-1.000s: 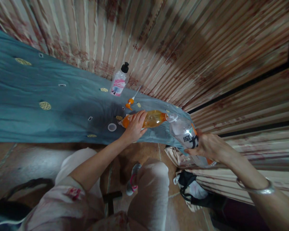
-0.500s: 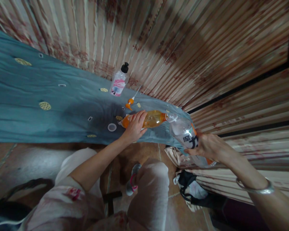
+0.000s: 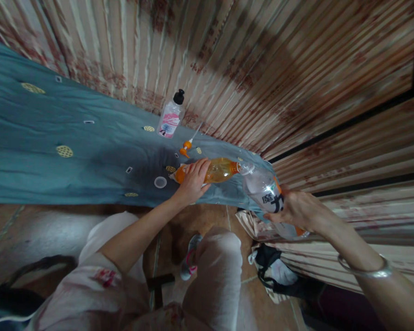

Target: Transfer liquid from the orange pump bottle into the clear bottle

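Observation:
My left hand (image 3: 194, 178) is wrapped round a bottle of orange liquid (image 3: 222, 170), its neck pointing right. In my right hand (image 3: 295, 209) is a clear plastic bottle (image 3: 260, 189) with an orange and black printed label. The two bottle mouths meet, or nearly meet; I cannot tell exactly. Just beyond my left hand lies an orange pump top (image 3: 186, 148) with a thin tube. A small whitish round cap or cup (image 3: 160, 182) sits to the left of that hand.
A clear bottle with a pink label and black cap (image 3: 170, 120) stands at the back, near the pleated curtain (image 3: 207, 59). Teal cloth (image 3: 83, 151) covers the long surface. Dark and white fabric (image 3: 276, 269) lies low on the right.

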Action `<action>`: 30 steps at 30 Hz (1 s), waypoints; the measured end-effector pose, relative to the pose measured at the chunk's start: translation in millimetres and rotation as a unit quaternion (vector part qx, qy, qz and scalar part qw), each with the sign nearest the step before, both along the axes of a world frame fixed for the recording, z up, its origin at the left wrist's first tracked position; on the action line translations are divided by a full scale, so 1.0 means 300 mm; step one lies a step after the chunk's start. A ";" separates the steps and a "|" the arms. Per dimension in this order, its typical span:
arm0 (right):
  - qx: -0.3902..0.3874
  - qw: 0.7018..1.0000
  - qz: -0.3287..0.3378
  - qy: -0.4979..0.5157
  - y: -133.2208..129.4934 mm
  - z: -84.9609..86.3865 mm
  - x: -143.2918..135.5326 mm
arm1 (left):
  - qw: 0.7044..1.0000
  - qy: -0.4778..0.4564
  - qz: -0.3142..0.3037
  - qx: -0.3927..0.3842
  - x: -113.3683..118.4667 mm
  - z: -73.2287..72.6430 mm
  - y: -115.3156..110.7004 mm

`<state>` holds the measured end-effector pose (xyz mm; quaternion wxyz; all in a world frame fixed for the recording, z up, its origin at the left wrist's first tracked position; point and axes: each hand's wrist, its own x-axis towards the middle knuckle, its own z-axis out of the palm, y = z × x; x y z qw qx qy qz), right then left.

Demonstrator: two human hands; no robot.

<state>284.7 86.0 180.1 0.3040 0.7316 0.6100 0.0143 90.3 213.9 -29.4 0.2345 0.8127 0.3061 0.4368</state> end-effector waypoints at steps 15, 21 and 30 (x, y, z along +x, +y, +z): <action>0.009 1.000 0.015 -0.004 -0.001 -0.004 0.008 | 1.000 0.002 -0.002 0.001 -0.002 0.000 -0.003; -0.012 1.000 -0.012 -0.016 0.001 0.000 -0.003 | 1.000 0.003 -0.003 0.004 0.000 0.000 0.000; -0.011 1.000 0.006 -0.016 -0.002 -0.004 0.005 | 1.000 0.007 -0.002 -0.004 0.000 0.002 -0.001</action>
